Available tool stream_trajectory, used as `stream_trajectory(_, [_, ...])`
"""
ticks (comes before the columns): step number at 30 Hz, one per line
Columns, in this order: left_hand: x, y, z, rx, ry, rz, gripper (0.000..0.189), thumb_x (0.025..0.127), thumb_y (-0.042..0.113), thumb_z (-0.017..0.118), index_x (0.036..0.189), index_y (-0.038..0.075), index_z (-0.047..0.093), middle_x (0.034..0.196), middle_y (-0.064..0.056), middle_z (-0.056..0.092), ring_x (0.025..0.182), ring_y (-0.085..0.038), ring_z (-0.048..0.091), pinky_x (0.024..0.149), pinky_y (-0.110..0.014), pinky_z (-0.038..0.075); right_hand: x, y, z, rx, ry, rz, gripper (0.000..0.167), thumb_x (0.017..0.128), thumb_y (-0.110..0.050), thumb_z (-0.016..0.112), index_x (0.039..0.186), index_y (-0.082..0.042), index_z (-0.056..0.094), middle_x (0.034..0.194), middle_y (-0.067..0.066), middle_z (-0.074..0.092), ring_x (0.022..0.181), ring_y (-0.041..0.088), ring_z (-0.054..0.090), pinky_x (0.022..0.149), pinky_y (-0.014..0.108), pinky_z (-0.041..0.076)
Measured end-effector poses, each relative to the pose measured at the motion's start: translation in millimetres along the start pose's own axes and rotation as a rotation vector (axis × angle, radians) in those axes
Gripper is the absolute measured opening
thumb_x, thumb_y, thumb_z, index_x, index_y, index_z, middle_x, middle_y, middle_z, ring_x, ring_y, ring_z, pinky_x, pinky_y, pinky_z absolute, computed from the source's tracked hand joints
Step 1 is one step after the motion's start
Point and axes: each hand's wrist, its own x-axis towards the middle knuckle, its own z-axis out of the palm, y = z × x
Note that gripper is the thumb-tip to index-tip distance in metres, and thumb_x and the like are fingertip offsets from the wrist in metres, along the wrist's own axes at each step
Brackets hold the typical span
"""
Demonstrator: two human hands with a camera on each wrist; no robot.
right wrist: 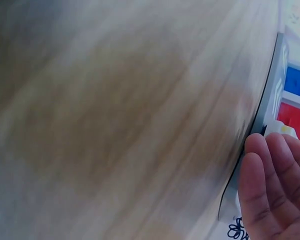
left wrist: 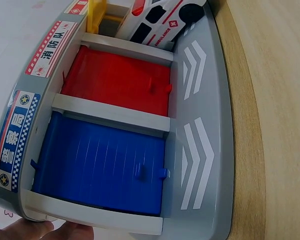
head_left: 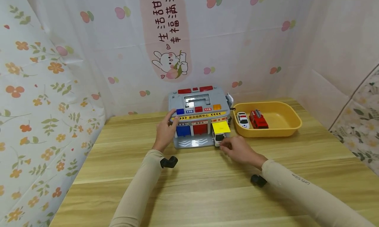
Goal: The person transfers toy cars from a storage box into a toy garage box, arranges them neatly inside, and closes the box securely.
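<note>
A grey toy rescue station [head_left: 197,115] stands on the table, its blue door [left wrist: 100,165] and red door [left wrist: 120,80] down. The yellow door [head_left: 220,127] is raised. Under it a white toy ambulance [head_left: 218,138] sits partly inside the right bay, its front facing out. My left hand [head_left: 165,131] grips the station's left end, with fingertips [left wrist: 65,232] at its side wall. At the ambulance's front my right hand [head_left: 238,149] touches it with fairly straight fingers [right wrist: 254,185]; the thumb is mostly out of the right wrist view.
Right of the station stands a yellow tray [head_left: 281,132] holding a white toy police car [head_left: 243,120] and a red toy fire truck [head_left: 259,119]. A patterned cloth [head_left: 124,56] hangs behind the wooden table [head_left: 201,190]. Dark cord lies beside the station's right end.
</note>
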Motion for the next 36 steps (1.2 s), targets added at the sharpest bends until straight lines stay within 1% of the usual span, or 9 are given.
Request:
stream_trajectory(2, [-0.3,0.4,-0.4,0.002,0.000,0.002,0.046,0.103,0.050,0.047,0.147,0.039,0.047,0.103,-0.011,0.061,0.098,-0.026,0.055,0.079,-0.036,0.046,-0.5,0,-2,0.005,-0.011,0.003,0.018,0.095,-0.015,0.066,0.107,-0.006,0.075,0.091,0.002,0.075,0.074,0.008,0.059,0.069,0.024,0.050])
stream_trajectory(4, [-0.1,0.4,-1.0,0.002,-0.003,0.003,0.047,0.103,0.051,0.047,0.148,0.039,0.046,0.109,-0.010,0.062,0.100,-0.026,0.055,0.081,-0.036,0.046,-0.2,-1,-3,0.007,-0.008,0.002,0.020,0.095,-0.014,0.065,0.109,-0.004,0.075,0.093,0.003,0.076,0.074,0.008,0.058,0.068,0.024,0.050])
stream_trajectory(7, [0.2,0.5,-2.2,-0.003,-0.007,0.008,0.047,0.103,0.051,0.046,0.148,0.039,0.046,0.101,-0.010,0.059,0.099,-0.026,0.054,0.080,-0.036,0.046,2.1,-2,-4,-0.018,-0.003,0.010,0.030,0.097,-0.014,0.063,0.123,-0.002,0.070,0.083,0.004,0.072,0.065,0.009,0.054,0.058,0.022,0.045])
stream_trajectory(11, [0.6,1.0,-3.3,-0.008,0.000,0.011,0.046,0.103,0.050,0.047,0.148,0.038,0.047,0.088,-0.008,0.050,0.097,-0.026,0.053,0.079,-0.037,0.044,6.4,-3,-4,-0.076,-0.014,0.033,0.043,0.098,-0.018,0.061,0.136,0.000,0.058,0.068,0.000,0.057,0.055,0.010,0.047,0.050,0.023,0.037])
stream_trajectory(16, [1.2,1.8,-2.8,-0.006,-0.009,0.012,0.047,0.103,0.050,0.047,0.148,0.037,0.047,0.094,-0.008,0.054,0.100,-0.026,0.054,0.083,-0.037,0.045,7.5,-4,-6,-0.089,-0.034,0.054,0.042,0.095,-0.019,0.065,0.131,0.002,0.058,0.068,0.000,0.056,0.057,0.013,0.048,0.052,0.025,0.039])
stream_trajectory(21, [0.7,1.6,-1.5,-0.005,-0.014,0.004,0.047,0.103,0.049,0.047,0.148,0.037,0.046,0.104,-0.011,0.059,0.103,-0.027,0.054,0.087,-0.039,0.048,4.5,-1,-6,-0.095,-0.051,0.055,0.046,0.095,-0.018,0.064,0.136,0.000,0.056,0.070,0.001,0.058,0.058,0.012,0.049,0.053,0.026,0.040])
stream_trajectory(25, [0.2,1.0,-1.5,-0.002,-0.012,0.004,0.046,0.103,0.048,0.047,0.148,0.037,0.046,0.105,-0.012,0.060,0.102,-0.027,0.054,0.085,-0.039,0.047,1.3,-1,-9,-0.058,-0.067,0.075,0.048,0.096,-0.018,0.063,0.141,-0.003,0.054,0.078,0.004,0.066,0.060,0.013,0.052,0.054,0.026,0.044])
stream_trajectory(32, [-0.7,1.6,-1.4,-0.008,-0.005,0.013,0.047,0.103,0.048,0.047,0.148,0.037,0.046,0.109,-0.012,0.062,0.101,-0.027,0.055,0.085,-0.039,0.048,-1.9,2,-23,-0.022,-0.041,0.102,0.040,0.098,-0.018,0.062,0.130,0.005,0.057,0.085,0.010,0.070,0.066,0.016,0.058,0.059,0.027,0.048])
stream_trajectory(36, [-0.9,1.3,-1.3,-0.005,0.001,0.015,0.046,0.103,0.048,0.047,0.148,0.037,0.047,0.105,-0.010,0.061,0.099,-0.026,0.055,0.083,-0.037,0.048,-2.3,2,-32,-0.037,-0.003,0.078,0.048,0.097,-0.015,0.062,0.138,0.006,0.052,0.084,0.010,0.070,0.065,0.014,0.057,0.059,0.027,0.047])
